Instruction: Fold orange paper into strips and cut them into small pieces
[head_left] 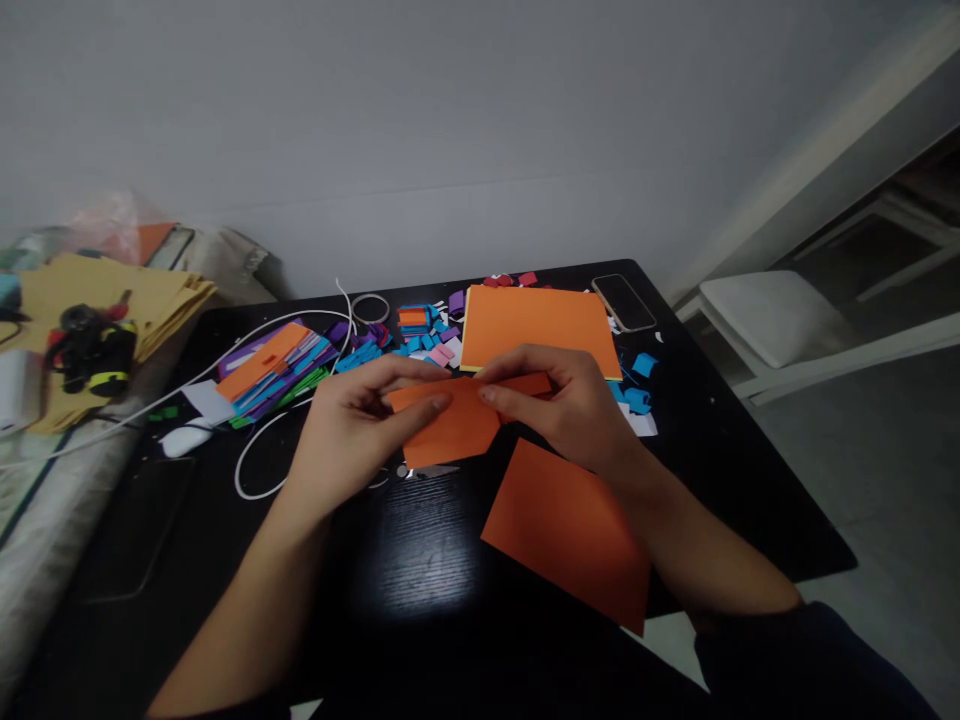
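Your dark right sleeve (802,660) sits nearest the camera, with your bare right forearm (697,540) angling from it over the black bench (735,480). Your left hand (352,425) pinches the broad side of an orange paper piece (450,435), thumb in front and fingers tucked behind; your right hand (577,405) is clamped on its other end — so the paper's up off the bench, between both hands. There's a narrow orange strip (531,384) poking out at your right fingers; can't tell if it's the same piece or a second one. Looks like you're mid-way through working that edge, maybe bending or lining it up; your fingers hide any crease. Next move, I'd say, calls for a firm left pinch while the right thumb runs along the edge; rush it and the paper could skew. Loose orange sheet (570,530) lies on the bench under your right wrist; something metallic (431,470), possibly scissors, sits just below the held paper; orange-topped stack (536,325) and blue scraps (645,365) are farther back.
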